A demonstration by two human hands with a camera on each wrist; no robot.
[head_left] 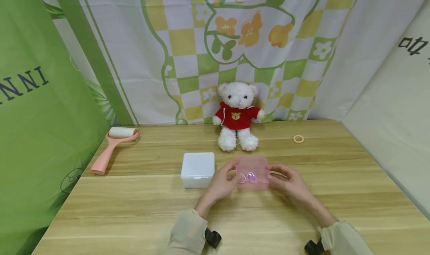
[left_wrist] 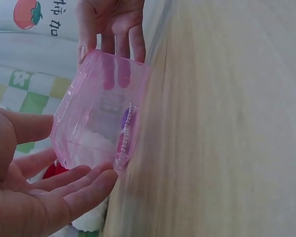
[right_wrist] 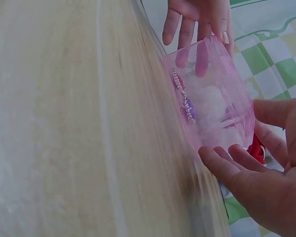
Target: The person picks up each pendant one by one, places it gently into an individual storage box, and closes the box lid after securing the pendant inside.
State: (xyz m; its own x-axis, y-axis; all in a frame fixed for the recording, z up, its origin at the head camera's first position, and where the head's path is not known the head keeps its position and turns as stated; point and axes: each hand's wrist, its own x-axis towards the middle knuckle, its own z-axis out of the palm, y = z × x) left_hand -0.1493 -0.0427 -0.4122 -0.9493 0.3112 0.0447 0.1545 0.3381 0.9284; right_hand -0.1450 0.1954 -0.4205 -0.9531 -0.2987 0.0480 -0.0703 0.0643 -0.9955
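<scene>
A pink see-through box (head_left: 252, 173) sits low over the wooden table (head_left: 134, 206), held between my two hands. My left hand (head_left: 220, 183) grips its left end, thumb along the top edge and fingers on the side. At the right end my right hand (head_left: 289, 180) holds it the same way. Small purple pieces (head_left: 251, 177) and a beaded string (left_wrist: 125, 134) show through the plastic. In the left wrist view the box (left_wrist: 98, 123) lies between my left hand (left_wrist: 34, 197) and my right hand (left_wrist: 113, 24). In the right wrist view the box (right_wrist: 212, 98) lies between my right hand (right_wrist: 266, 187) and my left hand (right_wrist: 197, 15).
A white lidded box (head_left: 198, 169) stands just left of my left hand. A white teddy bear in a red shirt (head_left: 236, 115) sits behind the pink box against the curtain. A pink lint roller (head_left: 111, 146) lies far left, a small yellow ring (head_left: 298, 138) back right.
</scene>
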